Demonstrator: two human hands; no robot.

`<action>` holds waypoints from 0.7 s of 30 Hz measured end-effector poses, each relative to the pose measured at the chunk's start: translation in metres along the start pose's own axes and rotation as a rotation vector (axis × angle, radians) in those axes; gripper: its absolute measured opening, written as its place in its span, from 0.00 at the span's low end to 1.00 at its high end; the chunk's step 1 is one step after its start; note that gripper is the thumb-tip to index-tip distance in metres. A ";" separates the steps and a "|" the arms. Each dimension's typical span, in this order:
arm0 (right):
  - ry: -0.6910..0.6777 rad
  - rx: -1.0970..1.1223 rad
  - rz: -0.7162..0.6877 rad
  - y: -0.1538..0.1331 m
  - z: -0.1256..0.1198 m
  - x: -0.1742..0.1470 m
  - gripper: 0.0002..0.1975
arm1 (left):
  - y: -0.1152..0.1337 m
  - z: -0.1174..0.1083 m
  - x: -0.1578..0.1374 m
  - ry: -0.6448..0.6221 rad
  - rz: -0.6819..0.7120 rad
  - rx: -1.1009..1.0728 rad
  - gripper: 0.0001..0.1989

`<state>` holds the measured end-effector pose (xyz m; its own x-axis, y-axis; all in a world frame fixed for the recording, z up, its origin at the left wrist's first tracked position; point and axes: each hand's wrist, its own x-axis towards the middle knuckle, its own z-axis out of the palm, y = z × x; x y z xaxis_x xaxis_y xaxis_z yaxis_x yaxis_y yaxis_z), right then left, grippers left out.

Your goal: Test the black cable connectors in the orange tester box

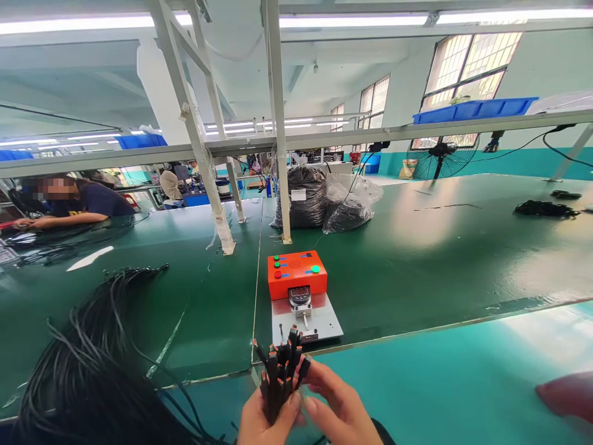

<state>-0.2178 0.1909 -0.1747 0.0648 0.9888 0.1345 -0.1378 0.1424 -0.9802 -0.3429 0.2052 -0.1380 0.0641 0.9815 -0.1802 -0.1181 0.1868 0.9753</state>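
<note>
My left hand (269, 420) is closed around a bunch of black cable connectors (278, 377) with orange tips, which point upward. Beside it, my right hand (338, 402) pinches one black connector (303, 369) at the bunch's right edge, thumb and fingers close together. Just beyond both hands, an orange box (296, 272) with green and red buttons stands on the bench. In front of the box, a small round digital gauge (299, 295) is mounted on a metal plate (327, 315). The plate's near edge is partly covered by the connectors.
A large bundle of black cables (92, 346) hangs over the green bench (217, 309) at left. Bagged black cables (306, 198) sit behind a white post (280, 123). More cables (546, 209) lie far right. A person (92, 201) leans on the bench at far left.
</note>
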 end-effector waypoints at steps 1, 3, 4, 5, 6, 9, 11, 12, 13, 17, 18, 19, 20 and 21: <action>0.001 0.092 0.022 -0.006 0.004 0.001 0.20 | -0.001 0.001 -0.001 0.006 0.010 -0.004 0.20; 0.054 0.177 0.073 -0.016 0.009 0.005 0.18 | -0.003 0.001 -0.001 0.033 0.027 -0.022 0.20; 0.106 0.190 0.091 -0.019 0.011 0.007 0.17 | -0.004 0.000 0.000 0.053 0.024 -0.029 0.21; 0.162 0.192 0.107 -0.021 0.011 0.009 0.17 | -0.005 -0.002 0.000 0.076 0.020 -0.034 0.20; 0.208 0.185 0.127 -0.021 0.011 0.011 0.17 | -0.005 -0.005 0.001 0.099 0.021 -0.032 0.19; 0.238 0.149 0.238 -0.018 0.006 0.019 0.18 | -0.006 -0.009 0.004 0.125 0.066 -0.013 0.16; 0.215 0.135 0.302 -0.017 0.002 0.025 0.16 | -0.007 -0.007 0.005 0.123 0.101 -0.014 0.17; 0.205 0.136 0.318 -0.017 0.001 0.028 0.15 | -0.008 -0.005 0.005 0.122 0.107 -0.015 0.18; 0.197 0.141 0.327 -0.017 0.000 0.030 0.14 | -0.008 -0.003 0.004 0.133 0.113 -0.017 0.19; 0.169 0.168 0.361 -0.019 0.002 0.036 0.12 | -0.009 0.004 0.001 0.172 0.127 -0.006 0.21; 0.170 0.169 0.370 -0.020 0.002 0.037 0.12 | -0.008 0.004 0.001 0.173 0.127 -0.001 0.21; 0.170 0.167 0.378 -0.020 0.003 0.038 0.12 | -0.008 0.004 0.001 0.172 0.128 0.004 0.21; 0.169 0.167 0.386 -0.020 0.003 0.039 0.12 | -0.008 0.004 0.000 0.169 0.131 0.010 0.21; 0.166 0.169 0.396 -0.021 0.003 0.040 0.13 | -0.008 0.003 0.001 0.163 0.136 0.017 0.21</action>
<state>-0.2154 0.2280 -0.1486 0.1301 0.9500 -0.2839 -0.3423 -0.2257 -0.9121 -0.3386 0.2042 -0.1452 -0.1124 0.9916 -0.0633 -0.0982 0.0523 0.9938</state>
